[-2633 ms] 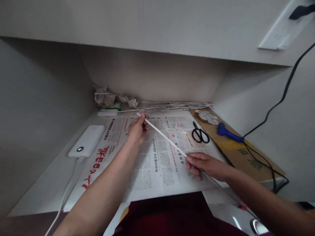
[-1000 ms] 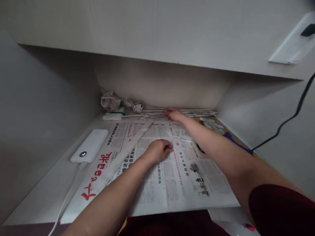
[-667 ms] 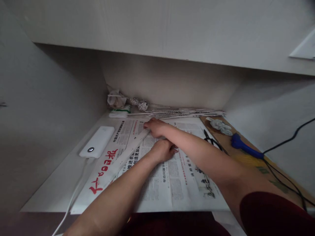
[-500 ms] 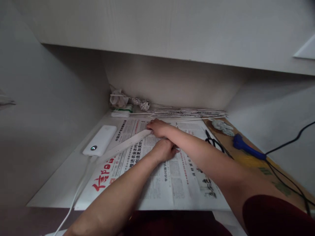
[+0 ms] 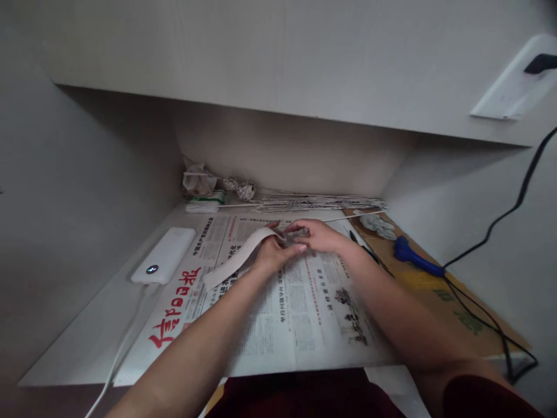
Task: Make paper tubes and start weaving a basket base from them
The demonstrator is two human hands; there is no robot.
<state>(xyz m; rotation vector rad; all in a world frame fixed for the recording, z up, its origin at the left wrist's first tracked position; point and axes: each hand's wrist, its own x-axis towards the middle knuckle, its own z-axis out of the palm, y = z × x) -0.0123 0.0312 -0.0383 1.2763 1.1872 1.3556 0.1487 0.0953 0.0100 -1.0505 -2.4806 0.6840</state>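
Strip (image 5: 238, 255) of paper arched over left hand (image 5: 278, 251), whose fingers are partly curled, their grip indistinguishable; right hand (image 5: 321, 237) bent, fingertips closed on its end. Below, newspaper (image 5: 278, 342) covers white tabletop (image 5: 96, 342); rods (image 5: 313, 202) line back wall (image 5: 282, 151), cardboard (image 5: 418, 296) right.

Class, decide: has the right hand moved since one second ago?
Yes; the right hand has moved nearer, away from the stick bundle, over the newspaper.
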